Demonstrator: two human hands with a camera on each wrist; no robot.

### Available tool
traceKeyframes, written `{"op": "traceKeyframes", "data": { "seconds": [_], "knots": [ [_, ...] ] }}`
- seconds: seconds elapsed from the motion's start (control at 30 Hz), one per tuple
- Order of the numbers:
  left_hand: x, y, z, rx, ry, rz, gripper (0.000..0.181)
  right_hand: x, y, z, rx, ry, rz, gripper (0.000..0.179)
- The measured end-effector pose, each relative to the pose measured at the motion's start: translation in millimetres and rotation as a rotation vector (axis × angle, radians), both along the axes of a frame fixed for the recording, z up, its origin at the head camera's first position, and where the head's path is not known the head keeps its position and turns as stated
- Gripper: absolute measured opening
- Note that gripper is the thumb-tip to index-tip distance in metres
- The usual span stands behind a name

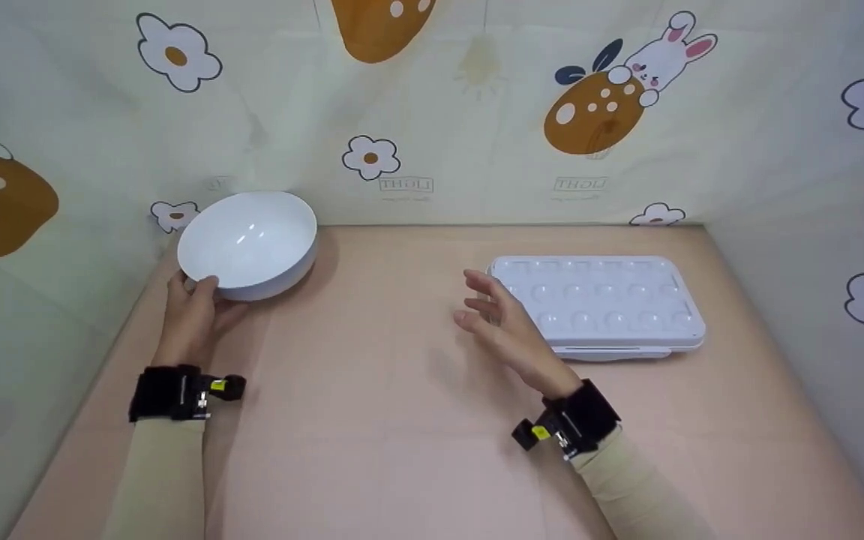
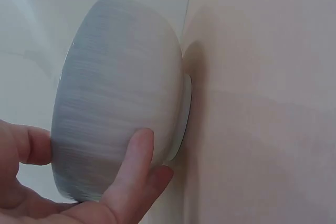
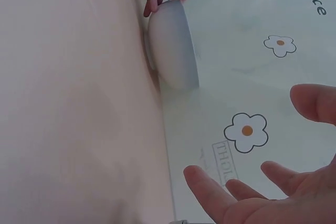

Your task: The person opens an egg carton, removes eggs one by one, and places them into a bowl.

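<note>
My left hand (image 1: 190, 319) pinches the near left rim of a white bowl (image 1: 267, 247), thumb at the rim and the other fingers under its outer wall. In the left wrist view the bowl (image 2: 121, 87) shows its side and foot ring, with the foot right at the table surface. The inside of the bowl, seen from the head view, holds nothing. My right hand (image 1: 511, 330) hovers with fingers loosely bent and apart, holding nothing. It overlaps the left end of a closed white egg box (image 1: 604, 304), whose lid has rows of round bumps.
A pale pink cloth covers the table (image 1: 372, 375). Behind it and at both sides hang pale curtains (image 1: 447, 112) printed with flowers, rabbits and brown shapes. The bowl stands near the back left corner, close to the curtain; the egg box lies at the right.
</note>
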State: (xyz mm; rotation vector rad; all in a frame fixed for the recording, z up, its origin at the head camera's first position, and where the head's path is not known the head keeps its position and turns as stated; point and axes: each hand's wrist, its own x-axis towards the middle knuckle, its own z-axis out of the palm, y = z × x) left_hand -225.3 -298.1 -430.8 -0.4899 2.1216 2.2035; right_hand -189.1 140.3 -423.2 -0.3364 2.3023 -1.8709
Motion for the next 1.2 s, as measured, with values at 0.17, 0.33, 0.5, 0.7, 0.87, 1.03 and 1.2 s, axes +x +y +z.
{"op": "traceKeyframes", "data": {
  "seconds": [0.17,0.33,0.5,0.7,0.87,1.03,1.2],
  "knots": [
    [-1.1,7.4,1.0,0.062,0.007,0.023,0.071,-0.8,4,-0.7,0.008,-0.003,-0.006,0.073],
    [0.5,13.9,5.4,0.086,0.004,0.097,0.071,-1.0,5,-1.0,0.020,-0.020,-0.006,0.075],
    [1.3,17.8,6.9,0.070,-0.010,0.130,0.069,-1.0,6,-2.2,0.016,-0.034,-0.011,0.074],
    [-2.4,28.2,6.5,0.022,-0.017,0.053,0.068,0.5,2,-0.9,-0.001,-0.046,-0.022,0.075],
    [-2.9,42.7,5.1,0.003,-0.012,-0.025,0.070,-2.0,-8,-2.8,-0.008,-0.060,-0.019,0.076],
    [0.0,62.2,5.1,0.001,0.008,-0.093,0.070,-11.3,-17,-1.9,0.011,-0.100,-0.014,0.080],
    [3.8,82.5,3.5,-0.016,0.018,-0.164,0.069,-22.0,-21,-1.8,0.043,-0.134,-0.029,0.085]
  ]
}}
